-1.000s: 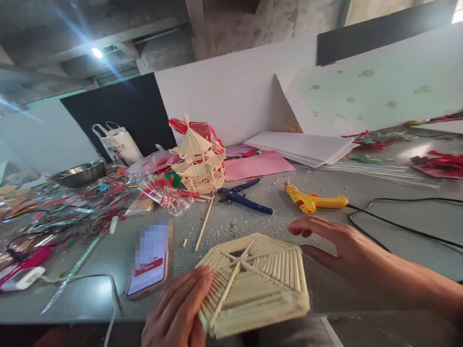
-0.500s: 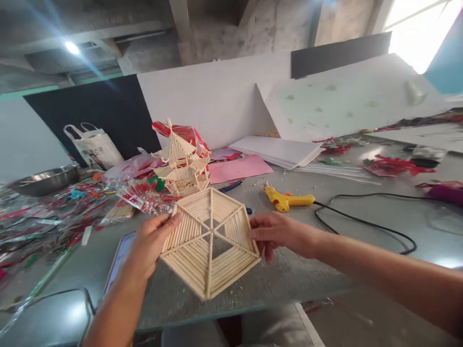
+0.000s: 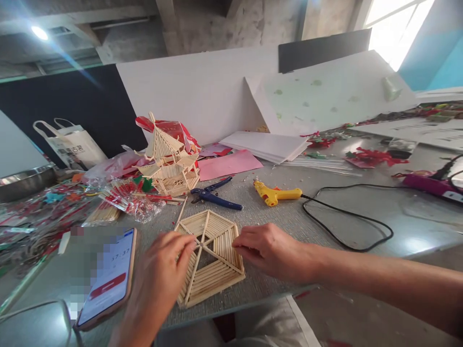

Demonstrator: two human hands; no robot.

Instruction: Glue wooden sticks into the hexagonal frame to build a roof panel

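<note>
A hexagonal panel of thin wooden sticks (image 3: 220,267) lies on the table, with spokes meeting at a small hub and gaps beside it. My left hand (image 3: 164,265) is over the panel's left part, thumb and fingers drawn together close to the hub; anything in that pinch is hidden. At the panel's right edge, my right hand (image 3: 265,248) has its fingers closed against the rim. One loose stick (image 3: 181,212) slants beyond the panel's upper left corner. Blue-handled cutters (image 3: 219,196) lie behind the panel, and a yellow glue gun (image 3: 277,193) rests to their right.
A stick-built pavilion model (image 3: 170,166) stands behind. At left are a phone (image 3: 110,279), packaged sticks (image 3: 126,197) and a metal bowl (image 3: 27,183). The glue gun's black cable (image 3: 379,224) loops right. White boards (image 3: 265,144) and pink paper (image 3: 231,165) lie farther back.
The panel has gone from being held up, tilted, to lying on the table. My left hand has shifted from its left edge to near its hub. The cutters are now uncovered.
</note>
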